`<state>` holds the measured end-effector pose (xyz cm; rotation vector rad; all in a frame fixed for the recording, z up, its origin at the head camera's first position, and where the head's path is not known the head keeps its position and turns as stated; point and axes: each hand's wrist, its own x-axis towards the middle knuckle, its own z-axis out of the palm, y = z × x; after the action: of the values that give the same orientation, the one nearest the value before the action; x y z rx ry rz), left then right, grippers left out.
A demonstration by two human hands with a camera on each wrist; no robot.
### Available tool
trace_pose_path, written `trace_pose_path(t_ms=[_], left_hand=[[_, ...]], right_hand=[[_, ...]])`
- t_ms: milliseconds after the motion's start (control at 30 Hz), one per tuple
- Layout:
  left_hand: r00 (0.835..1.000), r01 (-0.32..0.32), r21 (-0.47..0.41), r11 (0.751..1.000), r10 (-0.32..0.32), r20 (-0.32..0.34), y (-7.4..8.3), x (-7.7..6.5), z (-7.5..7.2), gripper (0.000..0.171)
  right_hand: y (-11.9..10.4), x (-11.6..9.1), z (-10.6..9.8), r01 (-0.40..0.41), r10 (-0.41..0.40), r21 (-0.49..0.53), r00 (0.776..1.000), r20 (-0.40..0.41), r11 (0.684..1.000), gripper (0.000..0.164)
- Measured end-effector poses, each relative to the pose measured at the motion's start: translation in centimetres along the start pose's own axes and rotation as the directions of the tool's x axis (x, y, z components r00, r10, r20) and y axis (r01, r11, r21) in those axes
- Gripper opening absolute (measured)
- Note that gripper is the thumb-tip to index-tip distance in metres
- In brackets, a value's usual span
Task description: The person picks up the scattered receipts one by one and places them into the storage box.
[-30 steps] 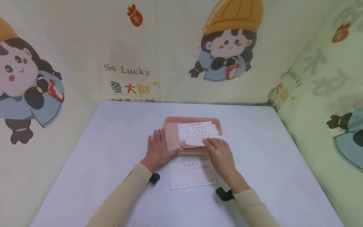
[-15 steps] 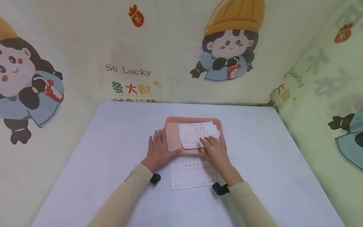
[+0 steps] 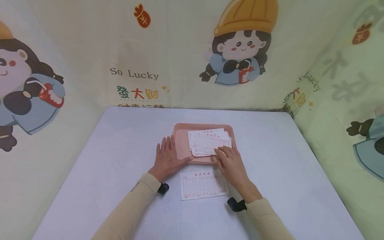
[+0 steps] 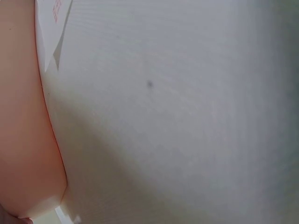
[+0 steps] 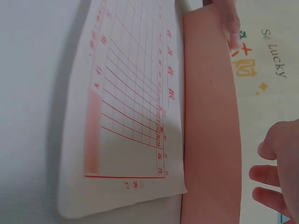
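A shallow pink tray (image 3: 182,146) stands mid-table, with a loose, fanned stack of white receipt slips (image 3: 207,143) printed in red lying in its right part. My left hand (image 3: 166,158) lies with straight fingers along the tray's left side, its thumb over the front rim. Over the front right corner is my right hand (image 3: 234,166), its fingertips at the lower right edge of the top slip. In the right wrist view its bent fingers (image 5: 266,175) show apart from the thumb, with no paper seen between them. Another receipt slip (image 3: 204,185) lies flat before the tray.
The white tabletop (image 3: 126,140) extends on both sides of the tray. A patterned cloth backdrop (image 3: 186,50) rises behind and beside the table. A black wrist camera (image 3: 163,188) sits at the left wrist, and another camera (image 3: 236,204) at the right.
A second ago the right hand held up the front edge of a slip; half a second ago its fingers reached further left over the stack. They have drawn back slightly right. The left hand stays put.
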<state>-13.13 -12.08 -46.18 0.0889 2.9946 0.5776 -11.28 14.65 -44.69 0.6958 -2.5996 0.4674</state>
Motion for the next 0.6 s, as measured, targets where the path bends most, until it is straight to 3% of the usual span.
trace_pose_path(t_ms=[600], left_hand=[[1.000,-0.002,-0.011,1.000,0.002,0.011,-0.1,-0.1,-0.3,0.123]], right_hand=[[-1.5,-2.3,-1.3,0.123,-0.116,0.083,0.990,-0.081,0.989,0.041]])
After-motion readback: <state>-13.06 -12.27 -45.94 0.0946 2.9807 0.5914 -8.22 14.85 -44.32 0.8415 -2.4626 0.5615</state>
